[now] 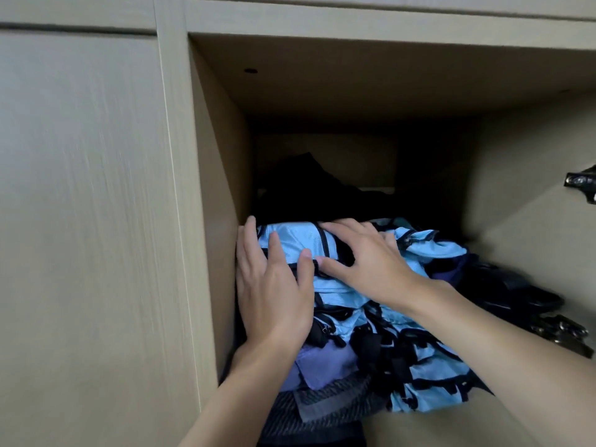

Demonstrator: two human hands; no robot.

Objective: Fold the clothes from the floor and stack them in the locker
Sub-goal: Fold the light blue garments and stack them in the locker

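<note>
Locker (219, 156): one open compartment of pale wood-grain laminate, matte and box-shaped; one closed door panel (80, 221) of the same laminate left of it.

Two hands, both inside the locker's mouth; left hand (274, 285) against the locker's left wall, fingers straight and spread, flat on the cloth; right hand (364, 262) beside it toward the locker's middle, fingers splayed wide and pressing down; the two thumbs nearly meet; neither grips anything.

Under both palms, one light-blue garment (338, 298): smooth, slightly shiny fabric with black trim and black markings, rumpled rather than squared; long axis runs from the locker's back-left to its front-right; which end is which cannot be told.

Below it at the locker's front, one purple garment (325, 362), soft and matte; under that, one grey ribbed garment (322, 404).

Dark clothing (306, 188) heaped at the locker's back, count unclear in shadow.

Two dark metal hinges on the locker's right side, upper hinge (580, 183) and lower hinge (561, 333).
</note>
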